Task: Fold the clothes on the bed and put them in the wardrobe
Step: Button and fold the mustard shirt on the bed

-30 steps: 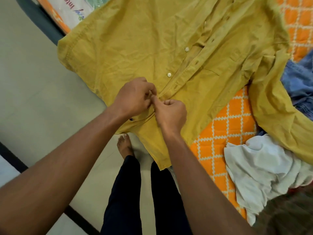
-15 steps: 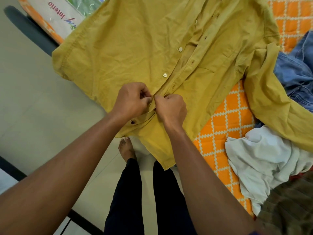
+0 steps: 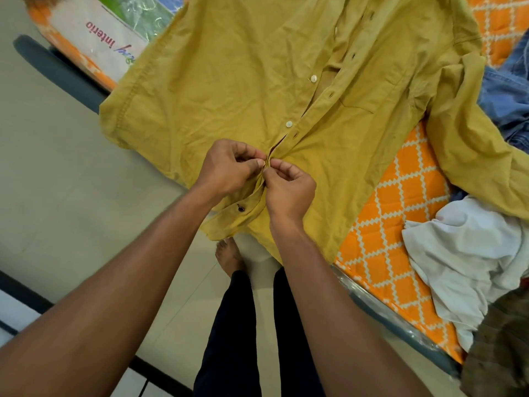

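- The mustard-yellow shirt (image 3: 229,90) lies spread, front up, over the edge of the bed (image 3: 400,202), in the upper middle of the frame.
- The left hand (image 3: 229,167) and the right hand (image 3: 289,193) each pinch the front placket between thumb and fingertips. They touch each other just below a white button (image 3: 289,124).
- Half a second ago both were tighter fists at the same spot. Now the fingertips show, so I judge a button is being fastened.
- Folding is not yet begun, and a white garment (image 3: 463,259) waits at the right.
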